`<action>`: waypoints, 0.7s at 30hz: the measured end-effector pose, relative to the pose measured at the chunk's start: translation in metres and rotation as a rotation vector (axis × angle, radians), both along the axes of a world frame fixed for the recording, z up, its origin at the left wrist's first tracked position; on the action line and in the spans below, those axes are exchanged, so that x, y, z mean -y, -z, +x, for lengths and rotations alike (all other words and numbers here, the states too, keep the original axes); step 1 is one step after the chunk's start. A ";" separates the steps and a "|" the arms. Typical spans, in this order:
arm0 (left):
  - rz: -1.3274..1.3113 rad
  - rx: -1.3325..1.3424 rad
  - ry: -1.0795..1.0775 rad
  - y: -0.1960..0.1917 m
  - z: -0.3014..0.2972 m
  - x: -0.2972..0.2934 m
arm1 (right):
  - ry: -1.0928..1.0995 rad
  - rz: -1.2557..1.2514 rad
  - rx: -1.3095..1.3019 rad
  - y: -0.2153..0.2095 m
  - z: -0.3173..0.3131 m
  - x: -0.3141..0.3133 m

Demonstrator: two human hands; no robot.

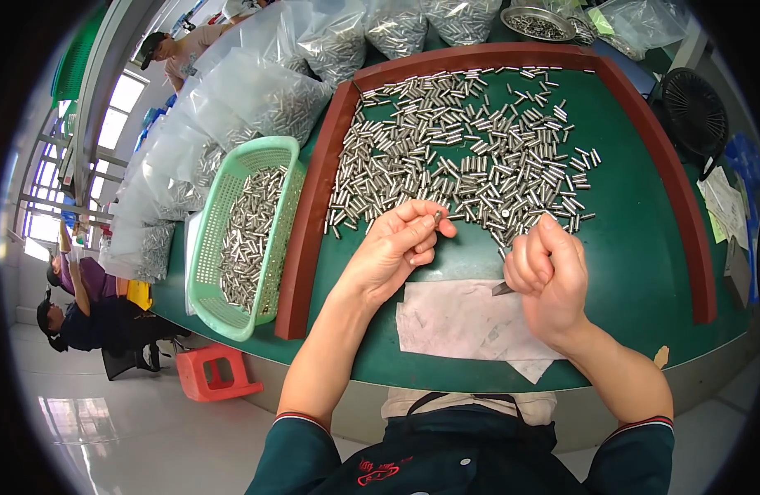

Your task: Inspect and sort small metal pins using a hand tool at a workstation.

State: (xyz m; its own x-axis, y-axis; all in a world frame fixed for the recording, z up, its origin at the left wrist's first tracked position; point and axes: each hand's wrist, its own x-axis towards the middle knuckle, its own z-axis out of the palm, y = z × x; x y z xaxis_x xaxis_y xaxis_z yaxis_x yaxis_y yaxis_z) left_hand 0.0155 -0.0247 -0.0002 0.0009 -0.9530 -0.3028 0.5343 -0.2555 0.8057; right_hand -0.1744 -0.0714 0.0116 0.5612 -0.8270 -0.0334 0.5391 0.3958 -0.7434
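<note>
My left hand (401, 243) is closed in a pinch, with a small metal pin (438, 217) between thumb and forefinger. To its right, my right hand (549, 276) is curled round a slim tool (501, 289); only a dark, pointed end pokes out below the fingers, so its kind is hidden. Just beyond both hands spreads a loose pile of short, shiny metal pins (471, 157) on the green tabletop (627, 223). Beneath the right hand lies a stained, pale pink cloth (454, 322).
A dark red frame (314, 206) borders the pins on three sides. Left of it stands a pale green basket (205, 256) of pins. Clear bags (207, 115) of metal parts line the back and left. A black fan (693, 111) stands right; a red stool (219, 373) sits on the floor.
</note>
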 end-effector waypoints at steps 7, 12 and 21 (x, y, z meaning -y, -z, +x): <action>0.029 0.493 0.207 -0.028 -0.023 -0.010 | 0.006 0.022 0.008 -0.003 -0.001 0.001; -0.247 1.228 0.342 -0.015 -0.046 -0.024 | 0.019 0.035 -0.025 0.001 0.001 0.003; -0.194 1.286 0.315 -0.012 -0.051 -0.027 | 0.021 -0.028 -0.014 -0.001 -0.001 -0.005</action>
State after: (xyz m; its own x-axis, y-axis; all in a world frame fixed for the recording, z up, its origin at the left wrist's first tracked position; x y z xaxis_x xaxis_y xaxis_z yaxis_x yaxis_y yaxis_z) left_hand -0.0358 0.0025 0.0120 -0.0449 -0.9925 -0.1134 -0.6865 -0.0518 0.7252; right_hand -0.1750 -0.0664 0.0125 0.5434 -0.8393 -0.0178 0.5365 0.3635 -0.7616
